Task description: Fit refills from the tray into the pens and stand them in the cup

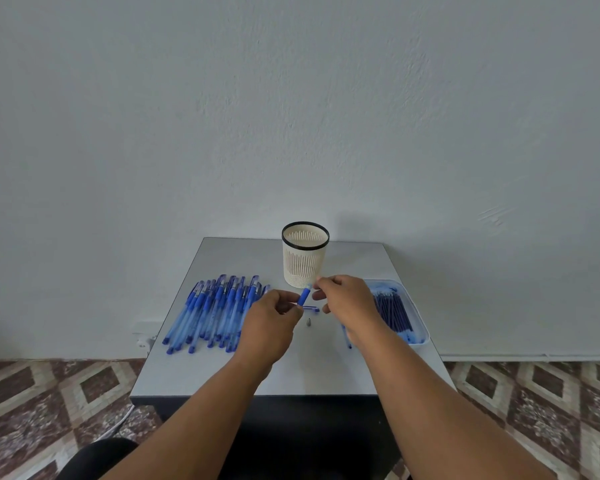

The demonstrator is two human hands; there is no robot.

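1. Head view: two bare hands meet above the middle of a small grey counter [222, 375] that stands against a pale wall.
2. One cream slotted cup [305, 258] with a dark rim stands upright near the far edge of the counter; nothing shows above its rim.
3. One heap of blue pens [212, 308] lies on the left part of the counter, fanned and overlapping; they are too many and too crowded to count exactly.
4. One pale tray [418, 317] sits at the right edge, holding a bundle of dark blue refills [394, 311], also too dense to count.
5. The left hand [269, 327] has its fingers [284, 299] curled, pinching the lower end of a short blue pen piece [304, 296], which tilts up toward the right hand.
6. The right hand [347, 303] has its fingers [321, 284] curled round the upper end of the same piece, just in front of the foot of the cup.
7. Under the hands a thin blue part [310, 309] lies flat on the counter, and just nearer the person a small dark tip piece [308, 322] lies apart from it.
8. A single blue stick [347, 339] lies by the right wrist, beside the tray; what it is cannot be told.
9. The near half of the counter is bare surface, and a strip of it runs between the pens and the tray up to the cup.
10. Beyond the counter's edges a patterned tile floor [49, 410] shows on both sides.
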